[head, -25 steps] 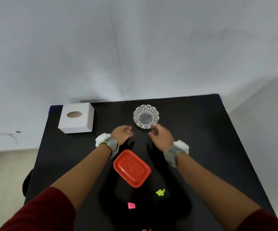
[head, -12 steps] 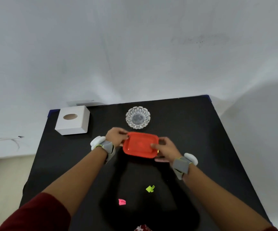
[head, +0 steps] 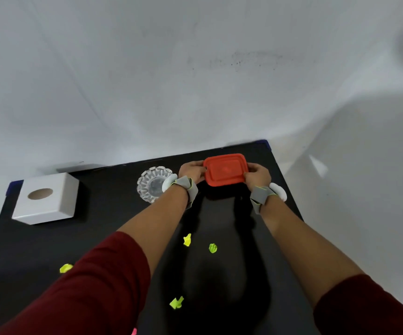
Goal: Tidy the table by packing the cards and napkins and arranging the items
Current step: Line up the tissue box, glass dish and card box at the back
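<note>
White walls back a black worktop point(head: 87, 238). At its far left stands a white box point(head: 46, 198) with a round hole on top; crumpled yellow-green scraps point(head: 187, 239) lie nearer the person. Right of the box sits a glass dish point(head: 151, 187), then the two hands. Left hand point(head: 192, 171) and right hand point(head: 257, 175) each grip one short end of the red container point(head: 226, 169) near the far right corner.

One red container point(head: 226, 169), one glass dish point(head: 151, 187), one white box point(head: 48, 201), four lime scraps point(head: 187, 240) point(head: 212, 248) point(head: 65, 268) point(head: 176, 302), perhaps one pink scrap point(head: 134, 331).
</note>
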Demonstrator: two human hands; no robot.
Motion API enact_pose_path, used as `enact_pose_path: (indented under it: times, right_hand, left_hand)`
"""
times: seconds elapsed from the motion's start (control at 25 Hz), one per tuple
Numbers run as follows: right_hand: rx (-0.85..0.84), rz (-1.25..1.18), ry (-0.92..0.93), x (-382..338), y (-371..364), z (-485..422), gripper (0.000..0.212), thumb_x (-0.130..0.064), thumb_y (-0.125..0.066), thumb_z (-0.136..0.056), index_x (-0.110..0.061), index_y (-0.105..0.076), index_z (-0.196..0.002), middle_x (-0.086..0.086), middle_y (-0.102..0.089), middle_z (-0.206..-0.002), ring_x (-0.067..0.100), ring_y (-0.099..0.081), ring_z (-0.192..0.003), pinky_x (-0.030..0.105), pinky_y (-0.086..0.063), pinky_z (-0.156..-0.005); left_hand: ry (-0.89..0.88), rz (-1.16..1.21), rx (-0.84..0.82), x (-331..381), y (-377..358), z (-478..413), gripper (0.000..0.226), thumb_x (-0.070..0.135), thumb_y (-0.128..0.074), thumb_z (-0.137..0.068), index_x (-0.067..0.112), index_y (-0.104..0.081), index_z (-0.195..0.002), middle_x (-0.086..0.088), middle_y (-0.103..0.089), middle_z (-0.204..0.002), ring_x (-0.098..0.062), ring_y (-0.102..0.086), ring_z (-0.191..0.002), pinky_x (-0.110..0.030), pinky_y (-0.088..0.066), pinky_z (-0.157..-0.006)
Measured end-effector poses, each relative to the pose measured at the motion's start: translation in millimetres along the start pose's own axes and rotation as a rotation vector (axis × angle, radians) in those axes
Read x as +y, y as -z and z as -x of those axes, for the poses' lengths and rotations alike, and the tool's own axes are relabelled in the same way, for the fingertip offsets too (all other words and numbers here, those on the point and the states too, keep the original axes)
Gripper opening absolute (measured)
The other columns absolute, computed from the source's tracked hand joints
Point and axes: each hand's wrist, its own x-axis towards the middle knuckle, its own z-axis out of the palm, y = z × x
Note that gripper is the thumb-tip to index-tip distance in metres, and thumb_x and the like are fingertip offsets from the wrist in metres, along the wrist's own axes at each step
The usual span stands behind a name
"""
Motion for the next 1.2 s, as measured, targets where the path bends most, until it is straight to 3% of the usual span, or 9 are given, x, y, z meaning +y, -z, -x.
enact_pose_path:
  times: [0.2,0.32,0.44,0.52,0.64,0.72,0.84,1.0,1.2]
  right_hand:
    - [0.019,0.028,0.022,11.8,-5.8,-19.2,0.043,0.002,-0.046,-0.086,-0.008,-0.061,-0.125,0.012,-0.065,-0.125,0.026,-0.059,-0.118,0.028,-0.042,-0.101]
    - [0.02,0.029,0.078,13.7,-7.5,-14.2,0.043,-0.004,-0.052,-0.089,-0.009,-0.055,-0.132,0.012,-0.06,-0.132,0.026,-0.056,-0.123,0.028,-0.039,-0.104]
    - [0.086,0.128,0.246,30.0,-12.3,23.3,0.048,-0.012,-0.058,-0.089,-0.01,-0.049,-0.136,0.016,-0.053,-0.134,0.03,-0.052,-0.122,0.037,-0.04,-0.105]
    - [-0.021,0.189,0.382,62.8,-21.0,67.7,0.043,-0.018,-0.059,-0.089,-0.011,-0.052,-0.131,0.015,-0.054,-0.126,0.031,-0.055,-0.115,0.038,-0.044,-0.1]
    - [-0.207,0.473,0.606,116.5,-28.4,145.4,0.041,-0.04,-0.051,-0.088,-0.02,-0.059,-0.122,0.006,-0.057,-0.116,0.024,-0.059,-0.1,0.034,-0.053,-0.083]
    - [-0.296,0.645,0.856,141.2,-32.5,174.0,0.033,-0.033,-0.048,-0.087,-0.019,-0.064,-0.112,0.005,-0.06,-0.107,0.026,-0.062,-0.086,0.033,-0.054,-0.067]
    - [-0.381,0.654,0.754,133.3,-35.9,182.8,0.028,-0.016,-0.04,-0.09,-0.013,-0.059,-0.11,0.008,-0.056,-0.108,0.029,-0.06,-0.092,0.036,-0.051,-0.07]
    - [-0.162,0.626,0.592,101.9,-59.8,176.9,0.026,-0.034,-0.043,-0.094,-0.016,-0.051,-0.111,0.008,-0.057,-0.105,0.031,-0.057,-0.095,0.037,-0.046,-0.069]
    - [-0.375,0.9,0.918,97.5,-94.4,196.6,0.033,-0.034,-0.039,-0.091,-0.008,-0.058,-0.09,0.012,-0.062,-0.084,0.036,-0.062,-0.071,0.036,-0.045,-0.053]
  left_hand:
    - [0.009,-0.093,0.056,-16.7,-9.9,-30.9,0.051,-0.016,-0.045,-0.081,-0.004,-0.048,-0.131,-0.013,-0.061,-0.099,-0.024,-0.059,-0.089,-0.038,-0.051,-0.09]
    - [-0.024,-0.153,0.044,-23.7,-8.0,-28.5,0.057,-0.011,-0.051,-0.082,-0.001,-0.042,-0.137,-0.014,-0.06,-0.119,-0.025,-0.058,-0.105,-0.04,-0.044,-0.105]
    - [-0.175,-0.276,0.083,-37.9,8.8,9.2,0.048,-0.002,-0.055,-0.085,0.004,-0.049,-0.133,-0.001,-0.056,-0.116,-0.016,-0.055,-0.109,-0.022,-0.047,-0.097]
    - [-0.283,-0.306,0.099,-63.4,32.1,38.1,0.036,-0.005,-0.053,-0.087,0.003,-0.058,-0.122,-0.003,-0.06,-0.109,-0.012,-0.057,-0.102,-0.006,-0.047,-0.082]
    - [-0.303,-0.319,0.128,-104.6,76.7,80.0,0.028,-0.006,-0.05,-0.089,0.006,-0.065,-0.109,-0.008,-0.067,-0.104,-0.003,-0.065,-0.089,-0.008,-0.049,-0.082]
    - [-0.277,-0.346,0.177,-125.6,102.1,101.7,0.026,-0.005,-0.05,-0.089,0.008,-0.067,-0.103,-0.006,-0.068,-0.098,0.002,-0.065,-0.083,-0.003,-0.047,-0.078]
    - [-0.264,-0.372,0.249,-145.6,126.1,125.5,0.028,-0.006,-0.049,-0.089,0.012,-0.068,-0.1,-0.002,-0.068,-0.097,-0.01,-0.063,-0.093,0.003,-0.043,-0.077]
    - [-0.287,-0.394,0.288,-163.3,144.0,153.6,0.028,-0.004,-0.048,-0.09,0.012,-0.068,-0.101,-0.002,-0.069,-0.099,-0.008,-0.064,-0.092,0.002,-0.043,-0.077]
    - [-0.403,-0.599,0.325,-190.5,192.4,193.0,0.028,0.002,-0.048,-0.091,0.018,-0.067,-0.104,0.004,-0.067,-0.103,0.01,-0.061,-0.093,-0.018,-0.047,-0.093]
